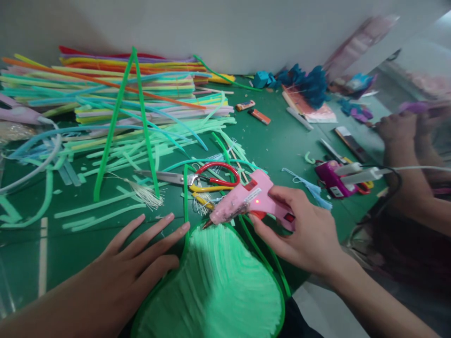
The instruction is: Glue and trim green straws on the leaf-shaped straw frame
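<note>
A pink hot glue gun (243,197) with a small lit red light is gripped in my right hand (306,230). Its nozzle points down at the top edge of a light green fuzzy panel (218,286), which has a darker green rim. My left hand (144,253) lies with fingers spread beside that panel, fingertips near a dark green pipe cleaner strip (186,202) that stands up from the rim. Just beyond the nozzle are scissors (218,173) with red and yellow handles, partly behind the glue gun.
Bundles of coloured pipe cleaners (123,94) fill the back left of the green table (253,145). A bent green pipe cleaner (116,122) stands at left. A magenta power strip (331,178) with plugs lies at right, near another person's arms (405,150).
</note>
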The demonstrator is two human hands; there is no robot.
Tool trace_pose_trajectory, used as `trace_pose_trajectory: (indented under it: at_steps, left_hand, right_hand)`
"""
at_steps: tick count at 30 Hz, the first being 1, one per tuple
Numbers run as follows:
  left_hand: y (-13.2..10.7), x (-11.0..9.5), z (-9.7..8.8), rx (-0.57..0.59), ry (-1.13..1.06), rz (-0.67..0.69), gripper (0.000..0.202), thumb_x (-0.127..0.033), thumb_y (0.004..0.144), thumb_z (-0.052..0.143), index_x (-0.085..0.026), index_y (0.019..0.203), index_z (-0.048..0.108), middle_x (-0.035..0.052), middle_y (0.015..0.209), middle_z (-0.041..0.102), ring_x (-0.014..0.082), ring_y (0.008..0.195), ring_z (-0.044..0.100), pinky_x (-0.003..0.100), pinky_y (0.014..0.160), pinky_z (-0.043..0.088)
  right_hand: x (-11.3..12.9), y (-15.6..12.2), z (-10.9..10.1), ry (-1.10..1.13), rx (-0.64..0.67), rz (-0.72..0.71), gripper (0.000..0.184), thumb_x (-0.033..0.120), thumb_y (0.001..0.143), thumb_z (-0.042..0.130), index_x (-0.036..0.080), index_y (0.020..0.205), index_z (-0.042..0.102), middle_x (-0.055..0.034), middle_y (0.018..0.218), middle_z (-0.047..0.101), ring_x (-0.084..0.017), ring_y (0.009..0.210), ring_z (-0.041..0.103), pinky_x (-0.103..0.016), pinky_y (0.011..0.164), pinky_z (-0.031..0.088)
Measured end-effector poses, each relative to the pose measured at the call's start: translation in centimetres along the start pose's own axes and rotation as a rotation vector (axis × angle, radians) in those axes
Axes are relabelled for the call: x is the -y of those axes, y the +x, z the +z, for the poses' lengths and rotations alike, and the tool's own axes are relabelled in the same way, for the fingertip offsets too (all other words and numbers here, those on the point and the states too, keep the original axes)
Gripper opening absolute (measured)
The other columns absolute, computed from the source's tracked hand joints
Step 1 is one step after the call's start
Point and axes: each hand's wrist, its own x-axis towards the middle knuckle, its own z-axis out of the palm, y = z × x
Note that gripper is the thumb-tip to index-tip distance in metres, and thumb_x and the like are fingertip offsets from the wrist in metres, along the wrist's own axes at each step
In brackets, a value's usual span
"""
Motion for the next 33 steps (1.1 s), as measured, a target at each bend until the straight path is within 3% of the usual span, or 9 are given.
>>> trace_pose_trajectory:
  at_steps: [5, 11, 19, 29, 33]
  left_hand:
    - [0.0, -0.1, 0.1, -0.007, -0.013, -0.017, 0.078, -0.064, 0.061, 0.064, -0.032, 0.13, 0.049, 0.0028, 0.165, 0.039, 0.0334, 0.153, 0.03, 0.042, 0.126, -0.009]
    - [-0.2, -0.2, 0.0, 0.024, -0.043, -0.032, 0.089, -0.067, 0.053, 0.066, -0.031, 0.132, 0.05, 0.0044, 0.163, 0.042, 0.0364, 0.152, 0.03, 0.045, 0.126, -0.01]
    - [0.0, -0.2, -0.2, 0.033, -0.004, -0.035, 0.081, -0.064, 0.058, 0.067, -0.031, 0.13, 0.052, 0.0014, 0.167, 0.036, 0.0325, 0.155, 0.024, 0.042, 0.126, -0.012]
    - [0.0, 0.0, -0.3, 0.033, 0.014, 0.011, 0.089, -0.07, 0.053, 0.064, -0.03, 0.132, 0.049, 0.0026, 0.169, 0.031, 0.0318, 0.157, 0.019, 0.043, 0.125, -0.012]
    - [0.1, -0.1, -0.2, 0.01, 0.038, 0.002, 0.077, -0.065, 0.063, 0.063, -0.03, 0.13, 0.05, 0.0014, 0.169, 0.031, 0.0298, 0.157, 0.02, 0.042, 0.125, -0.01]
  right_hand:
    - [0.8, 0.8, 0.2, 0.054, 0.026, -0.091, 0.028, 0.032, 0.093, 0.063, 0.017, 0.114, 0.053, -0.0047, 0.085, 0.072, -0.015, 0.06, 0.066, -0.025, 0.05, 0.046]
    - [1.0, 1.4, 0.2, 0.085, 0.017, -0.194, 0.026, 0.023, 0.091, 0.065, 0.014, 0.113, 0.054, -0.005, 0.08, 0.07, -0.015, 0.062, 0.066, -0.024, 0.05, 0.046]
    - [0.8, 1.6, 0.1, 0.054, 0.02, -0.225, 0.022, 0.02, 0.093, 0.061, 0.017, 0.114, 0.056, -0.0049, 0.083, 0.073, -0.015, 0.064, 0.068, -0.023, 0.053, 0.049]
    - [0.5, 1.5, 0.3, 0.003, -0.015, -0.249, 0.022, 0.017, 0.093, 0.059, 0.018, 0.115, 0.057, -0.004, 0.084, 0.074, -0.014, 0.063, 0.067, -0.023, 0.053, 0.048]
    - [0.4, 1.5, 0.2, -0.003, -0.02, -0.265, 0.022, 0.016, 0.093, 0.059, 0.016, 0.115, 0.055, -0.0049, 0.086, 0.074, -0.014, 0.063, 0.066, -0.023, 0.053, 0.048]
